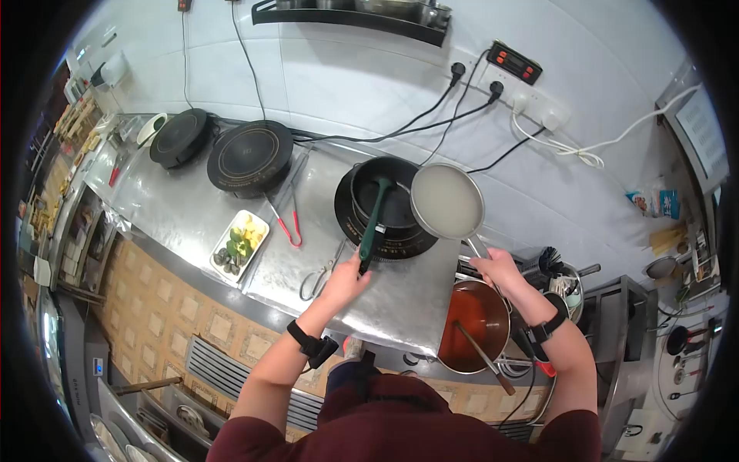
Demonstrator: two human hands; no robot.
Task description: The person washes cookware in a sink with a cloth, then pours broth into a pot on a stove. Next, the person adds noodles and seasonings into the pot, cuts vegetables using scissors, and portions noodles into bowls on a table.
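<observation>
My left hand [346, 283] is closed round the handle of a dark green utensil [374, 221], whose head rests inside a black pan [394, 202]. That pan sits on a round black induction cooker [345, 212]. My right hand [500, 271] grips the handle of a saucepan [448, 202] holding cloudy, whitish liquid. The saucepan is at the pan's right edge and overlaps it in view; whether they touch I cannot tell. Below my right hand stands a large pot [476, 323] of red-orange liquid with a ladle [483, 356] in it.
A white tray [239, 246] of cut vegetables, red-handled tongs [285, 223] and scissors [315, 282] lie on the steel counter to the left. Two more induction cookers [249, 157] stand at the back left. Cables run along the wall to a socket strip [523, 94].
</observation>
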